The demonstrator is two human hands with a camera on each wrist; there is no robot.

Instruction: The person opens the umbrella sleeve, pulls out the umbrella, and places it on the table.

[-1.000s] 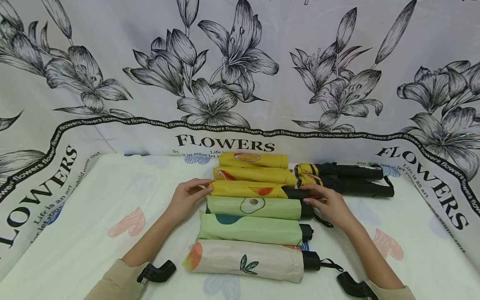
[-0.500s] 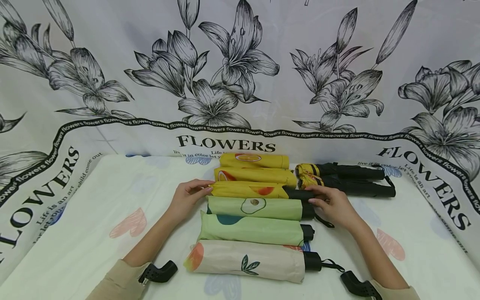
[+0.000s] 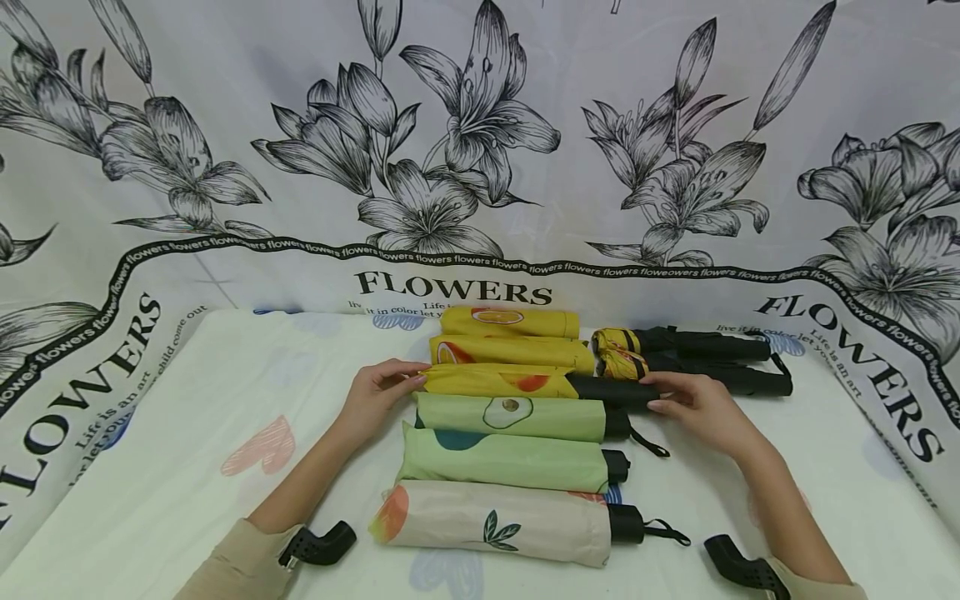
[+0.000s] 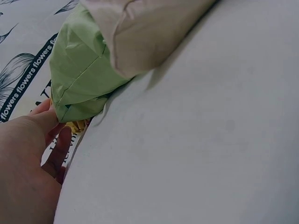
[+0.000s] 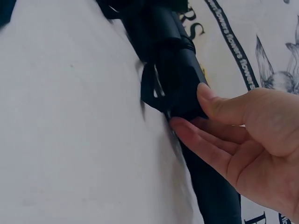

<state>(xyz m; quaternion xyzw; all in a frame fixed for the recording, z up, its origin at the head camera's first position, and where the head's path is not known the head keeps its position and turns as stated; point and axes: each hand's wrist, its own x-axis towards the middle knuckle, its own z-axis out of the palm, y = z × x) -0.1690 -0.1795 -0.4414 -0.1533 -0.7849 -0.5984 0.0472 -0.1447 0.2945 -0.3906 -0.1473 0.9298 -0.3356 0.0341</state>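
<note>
A yellow umbrella sleeve (image 3: 495,381) with a fruit print lies across the middle of the row, and a folded black umbrella (image 3: 611,388) sticks out of its right end. My left hand (image 3: 375,402) pinches the sleeve's left end between thumb and fingers. At the other end, my right hand (image 3: 705,410) grips the tip of the umbrella's black handle. Thumb and fingers close on this handle (image 5: 180,88) in the right wrist view, near its wrist loop. The left wrist view has a green sleeve (image 4: 77,70) hiding the left fingertips.
Nearer me lie two green sleeved umbrellas (image 3: 495,458) and a beige one (image 3: 487,525), black handles to the right. Behind are two yellow sleeves (image 3: 517,353). Two folded black-and-yellow umbrellas (image 3: 742,380) lie at the back right, beside my right hand. A flower-printed cloth (image 3: 300,200) hangs behind.
My right hand has moved to the right, drawing more of the black umbrella out of the yellow sleeve. The left hand stays on the sleeve's left end.
</note>
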